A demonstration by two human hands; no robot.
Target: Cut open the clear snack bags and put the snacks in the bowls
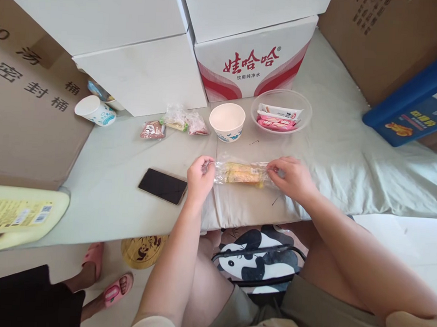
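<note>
Between my two hands is a clear plastic wrapper with yellow-orange food inside (244,173), stretched level just above the cloth-covered table. My left hand (201,175) pinches the wrapper's left end. At its right end, my right hand (289,176) grips the plastic between thumb and fingers. Just behind the package stands a white paper bowl (228,122) with a blue pattern. A clear plastic bowl (281,113) to its right holds white and pink packaged snacks (278,121). Near my left hand lies a dark phone (163,185).
Small snack packets (184,120) and a brown packet (153,130) lie left of the paper bowl. A paper cup (95,110) tilts by a cardboard box (35,90). White boxes (255,58) line the back; a blue container (412,110) stands right. Another person's feet (118,289) show below left.
</note>
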